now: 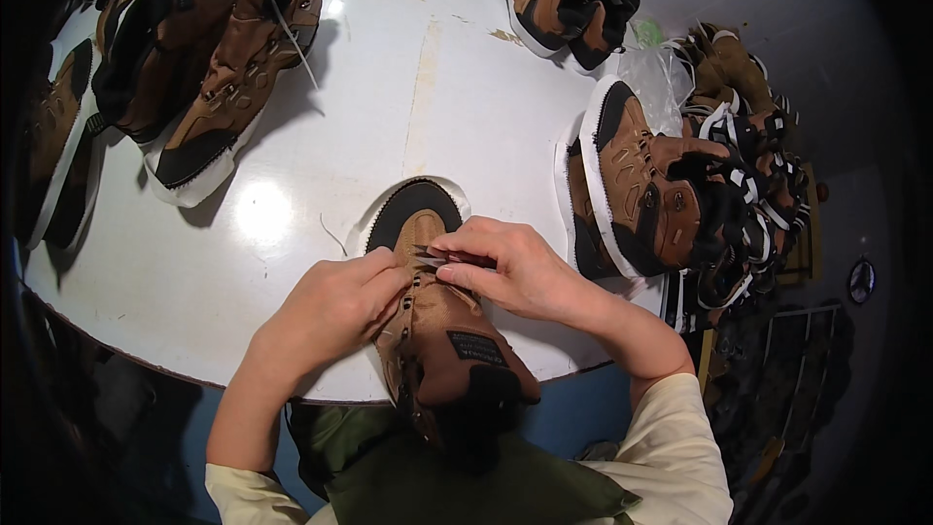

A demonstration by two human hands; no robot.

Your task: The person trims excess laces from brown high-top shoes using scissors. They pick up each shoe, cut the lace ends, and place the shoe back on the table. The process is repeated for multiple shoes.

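A brown and black ankle boot [452,316] with a white sole lies at the table's near edge, its toe pointing away from me and its collar overhanging the edge. My left hand [335,303] is closed at the boot's left side, thumb and fingers pinching beside the eyelets; the exact spot they grip is partly hidden. Between the thumb and fingers of my right hand [510,267] is a small pair of thread snips [457,258] with dark reddish handles. Its pointed metal blades lie over the lower tongue area, close to my left fingertips.
More brown and black boots [214,78] stand at the left of the white table [369,87]. Another pair [632,175] rests on the right, with one [569,10] at the back. Beyond the right edge are piled shoes [758,175] and a clear plastic bag [656,83]. A loose thread [332,233] lies left of the toe.
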